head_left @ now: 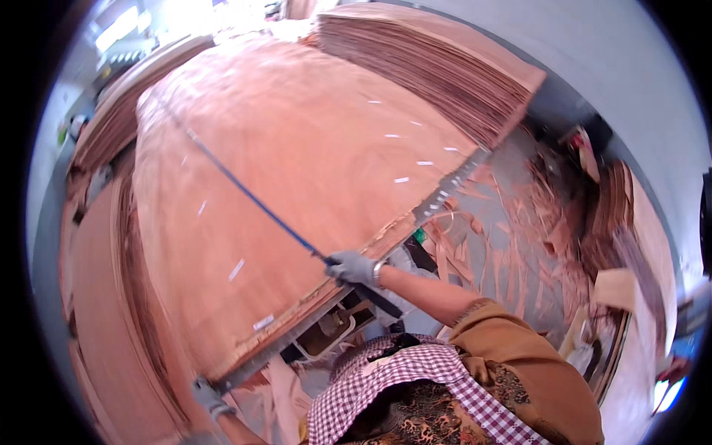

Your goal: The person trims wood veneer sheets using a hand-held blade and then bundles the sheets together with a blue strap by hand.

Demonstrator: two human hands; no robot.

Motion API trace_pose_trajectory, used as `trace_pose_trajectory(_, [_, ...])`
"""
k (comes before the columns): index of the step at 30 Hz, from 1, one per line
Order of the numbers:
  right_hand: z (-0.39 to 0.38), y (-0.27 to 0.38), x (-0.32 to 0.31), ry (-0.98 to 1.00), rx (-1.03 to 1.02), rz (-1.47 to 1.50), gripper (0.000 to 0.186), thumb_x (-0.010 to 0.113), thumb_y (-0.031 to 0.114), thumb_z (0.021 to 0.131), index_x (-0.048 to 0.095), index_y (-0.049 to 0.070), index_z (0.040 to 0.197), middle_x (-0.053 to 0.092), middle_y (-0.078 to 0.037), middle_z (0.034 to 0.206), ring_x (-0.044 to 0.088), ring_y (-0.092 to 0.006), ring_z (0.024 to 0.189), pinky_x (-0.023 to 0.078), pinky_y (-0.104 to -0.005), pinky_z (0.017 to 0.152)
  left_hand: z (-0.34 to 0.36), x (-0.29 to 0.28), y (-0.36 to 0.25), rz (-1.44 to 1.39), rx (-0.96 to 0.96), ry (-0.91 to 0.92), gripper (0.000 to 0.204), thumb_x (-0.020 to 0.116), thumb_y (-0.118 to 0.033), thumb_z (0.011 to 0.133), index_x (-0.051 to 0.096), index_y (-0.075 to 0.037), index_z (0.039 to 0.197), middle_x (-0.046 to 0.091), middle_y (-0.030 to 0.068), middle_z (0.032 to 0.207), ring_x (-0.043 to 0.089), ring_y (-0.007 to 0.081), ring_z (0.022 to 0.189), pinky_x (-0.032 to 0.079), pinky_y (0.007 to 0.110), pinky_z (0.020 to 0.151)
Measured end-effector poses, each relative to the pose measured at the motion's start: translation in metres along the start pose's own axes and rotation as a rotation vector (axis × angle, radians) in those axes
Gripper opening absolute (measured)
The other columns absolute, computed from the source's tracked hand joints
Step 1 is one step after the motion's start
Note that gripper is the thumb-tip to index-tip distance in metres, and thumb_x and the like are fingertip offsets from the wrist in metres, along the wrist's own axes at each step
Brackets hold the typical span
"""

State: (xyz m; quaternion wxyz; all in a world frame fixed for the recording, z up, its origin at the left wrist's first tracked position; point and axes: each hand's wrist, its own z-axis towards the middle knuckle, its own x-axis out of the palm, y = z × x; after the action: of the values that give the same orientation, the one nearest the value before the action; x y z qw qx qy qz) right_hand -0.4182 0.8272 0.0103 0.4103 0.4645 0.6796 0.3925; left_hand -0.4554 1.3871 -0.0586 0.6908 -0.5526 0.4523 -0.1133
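Long dark rod (252, 199) held across a broad veneer sheet (297, 141)

The rod is gripped near its near end by the gloved right hand (354, 268), whose fingers are closed around it at the near edge of the sheet. The gloved left hand (211, 398) is placed low at the near left corner; whether that corner is grasped or only touched cannot be told. The sheet is spread over the counter (429, 209), and the rod is laid slantwise across it toward the far left. Small white strips (236, 269) are scattered over its surface.

The step in hand is judged to be the positioning of the rod over the sheet. For any further move, a firm right grip and a steadied near corner seem to be called for, with the thin, rough edge kept from splitting.

Farther out, tall veneer stacks are seen at the far right (430, 67) and along the left (104, 297); torn scraps (512, 252) are strewn at the right.

The rod's far end is blurred in glare, and the far edge of the sheet is washed out. The left forearm is cut off by the lower border, and the clutter (326, 334) beneath the counter is hard to make out.
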Motion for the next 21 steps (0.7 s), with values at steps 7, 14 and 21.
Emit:
trace_pose_trajectory(7, [0.015, -0.014, 0.014, 0.024, -0.161, -0.358, 0.021, 0.053, 0.023, 0.088, 0.062, 0.005, 0.093, 0.067, -0.014, 0.081, 0.066, -0.0295, 0.076, 0.051, -0.0401, 0.067, 0.016, -0.010, 0.023, 0.319, 0.035, -0.084, 0.018, 0.058, -0.017, 0.089, 0.058, 0.000, 0.095, 0.060, 0.0123, 0.088, 0.055, 0.0254, 0.078, 0.047, 0.038, 0.070])
trace_pose_trajectory(14, [-0.093, -0.095, -0.107, 0.119, -0.021, 0.012, 0.025, 0.050, 0.011, 0.082, 0.059, 0.001, 0.103, 0.062, -0.013, 0.080, 0.063, -0.0194, 0.068, 0.052, -0.0336, 0.064, -0.111, 0.064, -0.077, 0.884, 0.773, -0.504, 0.031, 0.057, -0.015, 0.088, 0.057, 0.005, 0.111, 0.058, 0.0204, 0.115, 0.053, 0.0358, 0.110, 0.040, 0.043, 0.100])
trace_pose_trajectory(21, [-0.177, -0.183, -0.253, 0.010, -0.056, 0.287, 0.023, 0.052, 0.008, 0.081, 0.062, -0.001, 0.100, 0.065, -0.007, 0.093, 0.061, -0.0136, 0.078, 0.051, -0.0291, 0.072, -0.288, 0.277, -0.214, 0.499, 1.016, 0.381, 0.040, 0.060, -0.021, 0.083, 0.058, -0.002, 0.118, 0.055, 0.0221, 0.123, 0.047, 0.0396, 0.120, 0.033, 0.050, 0.105])
